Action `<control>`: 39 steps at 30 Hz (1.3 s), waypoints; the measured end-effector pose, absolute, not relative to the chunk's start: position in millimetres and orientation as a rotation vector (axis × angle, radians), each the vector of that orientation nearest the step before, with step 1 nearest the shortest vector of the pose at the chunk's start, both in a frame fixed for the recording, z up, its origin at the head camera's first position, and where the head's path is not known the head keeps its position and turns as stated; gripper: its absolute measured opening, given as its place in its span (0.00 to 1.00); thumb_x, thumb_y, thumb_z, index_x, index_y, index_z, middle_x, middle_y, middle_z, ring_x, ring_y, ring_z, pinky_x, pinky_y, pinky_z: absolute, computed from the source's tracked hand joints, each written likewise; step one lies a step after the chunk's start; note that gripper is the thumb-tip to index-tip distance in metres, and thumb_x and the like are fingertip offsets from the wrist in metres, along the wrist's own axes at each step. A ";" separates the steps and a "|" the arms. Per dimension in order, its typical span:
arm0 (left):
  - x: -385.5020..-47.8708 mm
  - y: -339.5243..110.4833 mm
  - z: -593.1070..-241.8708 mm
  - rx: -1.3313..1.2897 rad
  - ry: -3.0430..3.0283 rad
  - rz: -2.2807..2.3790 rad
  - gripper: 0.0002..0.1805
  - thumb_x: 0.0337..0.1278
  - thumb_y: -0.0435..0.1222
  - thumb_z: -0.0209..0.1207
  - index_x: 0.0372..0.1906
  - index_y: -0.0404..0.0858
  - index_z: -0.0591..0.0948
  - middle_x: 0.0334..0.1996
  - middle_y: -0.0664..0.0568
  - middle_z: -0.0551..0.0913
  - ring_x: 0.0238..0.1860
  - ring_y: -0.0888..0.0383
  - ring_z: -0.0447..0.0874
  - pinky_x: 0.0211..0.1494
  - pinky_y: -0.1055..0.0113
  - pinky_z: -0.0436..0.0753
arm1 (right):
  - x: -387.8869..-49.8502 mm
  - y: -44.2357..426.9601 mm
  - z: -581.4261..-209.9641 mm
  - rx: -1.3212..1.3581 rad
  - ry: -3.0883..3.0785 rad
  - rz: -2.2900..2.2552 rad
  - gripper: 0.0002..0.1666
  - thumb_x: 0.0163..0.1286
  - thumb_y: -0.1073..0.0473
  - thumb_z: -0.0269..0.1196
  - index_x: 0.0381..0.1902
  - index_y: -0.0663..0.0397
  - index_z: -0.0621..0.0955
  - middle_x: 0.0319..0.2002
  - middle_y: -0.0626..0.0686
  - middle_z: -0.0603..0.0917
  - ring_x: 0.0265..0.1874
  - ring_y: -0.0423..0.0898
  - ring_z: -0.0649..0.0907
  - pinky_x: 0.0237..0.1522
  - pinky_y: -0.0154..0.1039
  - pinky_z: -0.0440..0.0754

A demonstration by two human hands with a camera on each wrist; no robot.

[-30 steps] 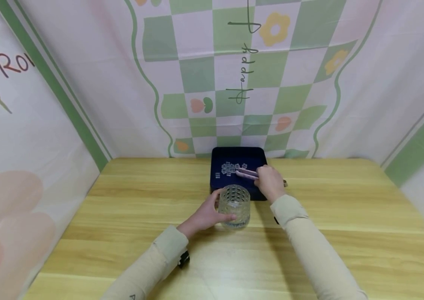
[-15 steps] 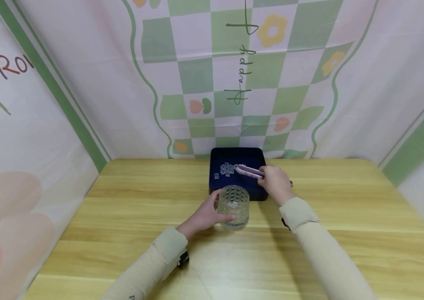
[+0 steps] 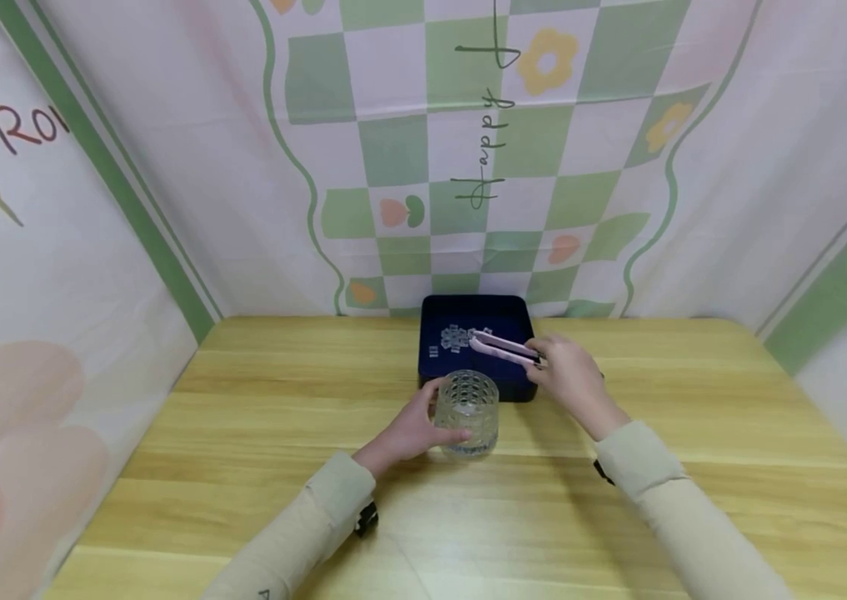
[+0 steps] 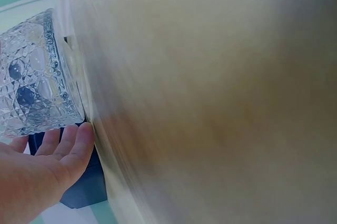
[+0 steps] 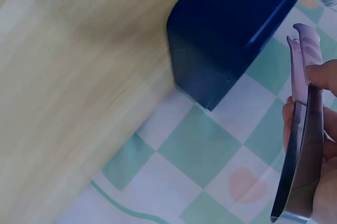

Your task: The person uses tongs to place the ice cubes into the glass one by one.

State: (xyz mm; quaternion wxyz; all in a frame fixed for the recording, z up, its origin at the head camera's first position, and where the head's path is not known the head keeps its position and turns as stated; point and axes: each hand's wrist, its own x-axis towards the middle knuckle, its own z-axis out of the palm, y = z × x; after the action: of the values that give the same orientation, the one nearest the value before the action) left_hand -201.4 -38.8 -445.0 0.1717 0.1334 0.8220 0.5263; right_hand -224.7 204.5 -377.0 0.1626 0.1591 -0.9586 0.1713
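In the head view, my left hand (image 3: 416,423) grips a clear patterned glass (image 3: 468,421) standing on the table, thumb across its near side. The left wrist view shows my fingers along the side of the cut-patterned glass (image 4: 31,82). My right hand (image 3: 568,372) holds tongs (image 3: 502,347) with pale pink ends and metal handles; thumb and fingers pinch them from both sides in the right wrist view. The tong tips are over a dark blue tray (image 3: 517,383), by a cluster of small clear pieces (image 3: 455,338). Whether the tips hold a piece I cannot tell.
The tray stands at the back of the wooden table (image 3: 303,383), just behind the glass. A patterned cloth (image 3: 461,167) hangs right behind it. One small clear piece (image 3: 433,352) lies apart at the tray's left.
My right hand has moved right and slightly toward me, and more of the tongs shows. Their arms look farther apart, the tips still over the pieces. The left hand and glass have stayed put.
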 end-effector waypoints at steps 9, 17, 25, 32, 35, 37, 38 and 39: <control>-201.2 -37.7 -444.4 0.380 2.340 1.491 0.51 0.48 0.47 0.70 0.74 0.45 0.54 0.69 0.42 0.63 0.65 0.42 0.67 0.63 0.48 0.74 | -197.5 210.5 -379.9 0.615 -2.563 0.492 0.14 0.51 0.68 0.69 0.39 0.64 0.85 0.33 0.58 0.85 0.29 0.52 0.83 0.32 0.48 0.82; -201.1 -38.2 -442.1 0.372 2.333 1.488 0.53 0.47 0.47 0.70 0.75 0.44 0.52 0.68 0.41 0.65 0.65 0.43 0.67 0.61 0.49 0.76 | -190.8 215.6 -386.9 0.843 -2.371 0.408 0.17 0.44 0.67 0.74 0.36 0.60 0.85 0.31 0.55 0.86 0.30 0.50 0.85 0.32 0.44 0.84; -202.2 -37.9 -442.9 0.378 2.339 1.482 0.53 0.46 0.48 0.71 0.74 0.44 0.53 0.68 0.42 0.65 0.65 0.43 0.68 0.61 0.50 0.77 | -191.1 217.5 -388.9 0.924 -2.366 0.418 0.18 0.44 0.68 0.74 0.37 0.60 0.85 0.33 0.54 0.87 0.32 0.49 0.86 0.34 0.43 0.85; -202.6 -37.4 -444.7 0.387 2.350 1.481 0.53 0.46 0.47 0.71 0.74 0.42 0.54 0.67 0.42 0.65 0.64 0.44 0.69 0.62 0.50 0.76 | -191.4 217.2 -387.6 0.982 -2.386 0.404 0.17 0.45 0.67 0.74 0.36 0.61 0.85 0.33 0.55 0.87 0.33 0.50 0.86 0.34 0.43 0.85; -202.1 -37.3 -444.3 0.384 2.348 1.484 0.53 0.46 0.47 0.71 0.74 0.42 0.54 0.67 0.42 0.66 0.64 0.44 0.69 0.62 0.50 0.76 | -191.4 217.1 -387.5 0.982 -2.391 0.403 0.17 0.45 0.66 0.74 0.37 0.61 0.85 0.33 0.55 0.87 0.33 0.50 0.86 0.34 0.43 0.85; -201.5 -37.2 -443.8 0.384 2.349 1.483 0.53 0.45 0.47 0.71 0.74 0.42 0.54 0.66 0.42 0.66 0.64 0.44 0.69 0.62 0.50 0.76 | -191.3 217.1 -387.4 0.980 -2.397 0.407 0.17 0.45 0.66 0.74 0.37 0.61 0.85 0.34 0.55 0.87 0.33 0.50 0.86 0.35 0.43 0.85; -201.2 -37.2 -443.4 0.380 2.349 1.482 0.53 0.46 0.47 0.71 0.74 0.42 0.54 0.66 0.42 0.66 0.64 0.44 0.69 0.62 0.50 0.76 | -191.3 217.1 -387.4 0.979 -2.400 0.409 0.18 0.46 0.66 0.74 0.37 0.61 0.85 0.34 0.55 0.87 0.34 0.50 0.86 0.35 0.43 0.85; -200.9 -37.1 -443.1 0.379 2.349 1.481 0.53 0.45 0.47 0.71 0.74 0.42 0.54 0.66 0.42 0.66 0.64 0.44 0.69 0.62 0.50 0.76 | -191.2 217.2 -387.6 0.978 -2.404 0.413 0.18 0.46 0.66 0.74 0.38 0.61 0.85 0.34 0.55 0.87 0.34 0.51 0.86 0.35 0.44 0.85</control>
State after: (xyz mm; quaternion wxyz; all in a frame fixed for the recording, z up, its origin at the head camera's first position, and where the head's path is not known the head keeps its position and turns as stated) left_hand -200.9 -37.1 -443.1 0.1687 0.1333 0.8262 0.5207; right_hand -191.2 217.2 -387.6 0.2540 0.3601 -0.8847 0.1522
